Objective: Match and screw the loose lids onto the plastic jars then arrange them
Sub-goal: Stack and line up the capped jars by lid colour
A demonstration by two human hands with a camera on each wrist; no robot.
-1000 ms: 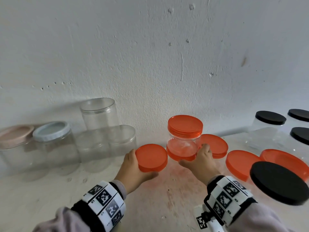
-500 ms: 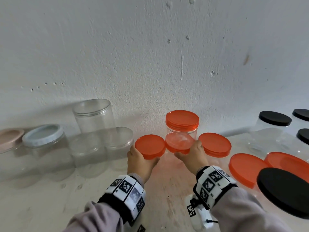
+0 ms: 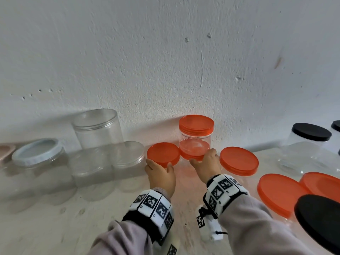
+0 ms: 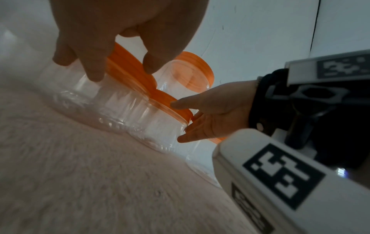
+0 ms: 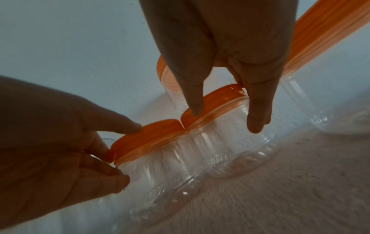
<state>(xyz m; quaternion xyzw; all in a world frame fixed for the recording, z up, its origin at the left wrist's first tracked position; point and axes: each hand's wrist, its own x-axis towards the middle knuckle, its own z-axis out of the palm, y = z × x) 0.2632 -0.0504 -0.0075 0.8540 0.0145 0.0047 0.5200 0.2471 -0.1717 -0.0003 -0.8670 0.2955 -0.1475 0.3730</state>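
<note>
Left hand [image 3: 161, 173] wraps its fingers round the side of an orange-lidded jar [image 3: 163, 153], thumb on the lid edge. Right hand [image 3: 207, 164] grips the neighbouring jar [image 5: 226, 126] the same way, fingers curled down over lid and wall. The two lids touch, side by side on the table [image 3: 55, 227]. On the right-hand jar stands a stacked jar [image 3: 196, 137], close to the wall [image 3: 165, 61]. Left: clear open jars [image 3: 97, 129] and a blue-rimmed one [image 3: 36, 150]. Right: more orange lids [image 3: 239, 161], black-lidded jars [image 3: 311, 133].
</note>
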